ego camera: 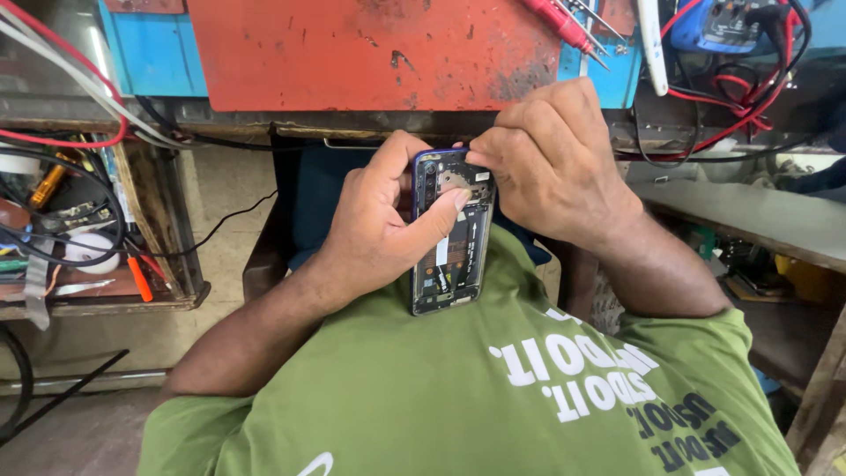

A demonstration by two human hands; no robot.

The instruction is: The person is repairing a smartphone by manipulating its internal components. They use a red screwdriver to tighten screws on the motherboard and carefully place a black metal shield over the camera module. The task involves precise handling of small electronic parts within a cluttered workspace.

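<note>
The phone (pixel 451 231) sits at the centre of the frame, held upright against the person's green shirt (pixel 458 397), its lower end resting on the chest. The back cover is already off: the circuit board, a metal shield near the top and the dark lower section are exposed inside the purple frame. No cover is visible anywhere in the frame.

The left hand (pixel 388 225) is closed around the phone's left edge, with the thumb laid across the open back just below the metal shield. It carries the phone's weight. The right hand (pixel 551 159) is closed over the phone's upper right corner, fingertips pinched at the top edge beside the camera area. Whether it grips a small part or tool there cannot be told; the fingers hide the contact point.

Judged from this state, the opening stage is complete and the work on the internals near the top is in progress. The board and shield are still in place.

A red workbench panel (pixel 379 48) fills the upper centre. Red-handled screwdrivers (pixel 564 26) lie at the upper right, untouched, with a blue meter (pixel 718 25) and red and black leads beyond. A cluttered shelf (pixel 97 295) occupies the left.
</note>
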